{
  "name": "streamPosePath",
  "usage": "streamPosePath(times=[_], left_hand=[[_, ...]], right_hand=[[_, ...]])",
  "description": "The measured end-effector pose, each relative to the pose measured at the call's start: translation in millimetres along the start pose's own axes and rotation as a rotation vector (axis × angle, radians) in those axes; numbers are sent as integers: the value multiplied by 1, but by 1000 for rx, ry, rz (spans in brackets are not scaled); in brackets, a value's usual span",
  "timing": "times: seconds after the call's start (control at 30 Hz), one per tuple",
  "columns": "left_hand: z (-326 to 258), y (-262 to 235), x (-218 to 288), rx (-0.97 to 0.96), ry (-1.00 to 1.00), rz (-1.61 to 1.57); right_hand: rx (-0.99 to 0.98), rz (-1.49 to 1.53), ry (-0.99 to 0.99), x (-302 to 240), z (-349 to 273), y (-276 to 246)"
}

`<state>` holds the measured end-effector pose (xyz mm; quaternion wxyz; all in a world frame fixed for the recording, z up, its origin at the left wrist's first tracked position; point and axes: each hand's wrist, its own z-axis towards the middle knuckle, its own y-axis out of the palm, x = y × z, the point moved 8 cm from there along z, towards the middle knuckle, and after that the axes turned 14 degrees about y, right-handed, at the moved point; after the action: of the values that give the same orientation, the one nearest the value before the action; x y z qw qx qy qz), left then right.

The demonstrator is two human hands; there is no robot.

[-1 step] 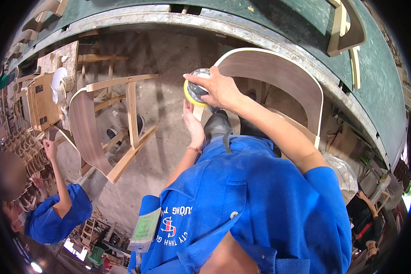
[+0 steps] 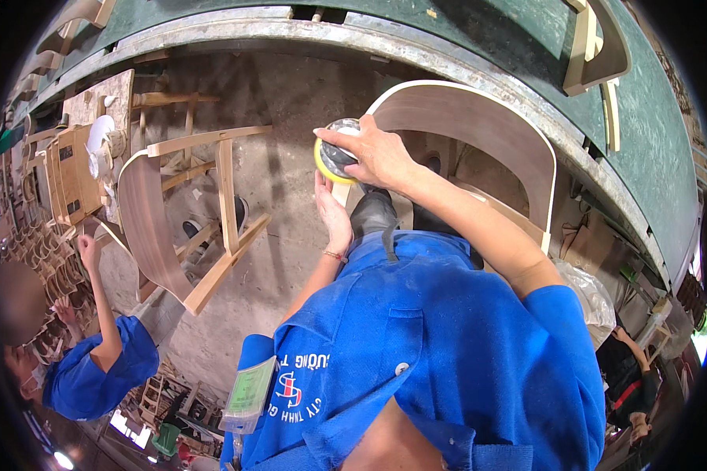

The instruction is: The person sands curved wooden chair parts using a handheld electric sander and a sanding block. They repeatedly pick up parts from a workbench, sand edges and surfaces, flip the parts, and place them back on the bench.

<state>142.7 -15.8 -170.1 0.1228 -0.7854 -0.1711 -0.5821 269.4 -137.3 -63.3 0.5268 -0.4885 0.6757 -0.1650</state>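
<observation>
A round sander (image 2: 341, 125) with a yellow-edged pad is gripped from above by my right hand (image 2: 381, 157). Its pad rests at the end of a pale wooden bar on a chair frame. The frame's curved brown backrest (image 2: 467, 110), edged in pale wood, arcs away to the right. My left hand (image 2: 335, 220) is just below the sander, its palm and fingers cupped against the pale bar (image 2: 341, 193). The sander and my right hand hide part of the bar, and the fingertips of my left hand are partly covered.
To the left stands another chair frame (image 2: 145, 220) with a curved back. A co-worker in a blue shirt (image 2: 102, 369) is beyond it. A green-topped bench (image 2: 479, 35) runs along the far side, with a curved wooden part (image 2: 605, 47) on it. A plastic bag (image 2: 589, 294) lies at right.
</observation>
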Motion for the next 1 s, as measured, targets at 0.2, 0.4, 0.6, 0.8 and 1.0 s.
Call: streamPosePath(times=[0.2, 0.4, 0.6, 0.8, 1.0], left_hand=[[0, -3, -8, -3, 1, -41], [-4, 2, -4, 4, -74, -95], [1, 3, 7, -215, -243, 187], [31, 17, 12, -514, -71, 444], [15, 25, 20, -412, -142, 409]], right_hand=[[59, -33, 60, -1, 13, -10], [119, 78, 7, 4, 0, -5], [-6, 109, 157, 55, -43, -7], [119, 132, 658, 180, -213, -72], [394, 41, 1123, 293, -392, -112]])
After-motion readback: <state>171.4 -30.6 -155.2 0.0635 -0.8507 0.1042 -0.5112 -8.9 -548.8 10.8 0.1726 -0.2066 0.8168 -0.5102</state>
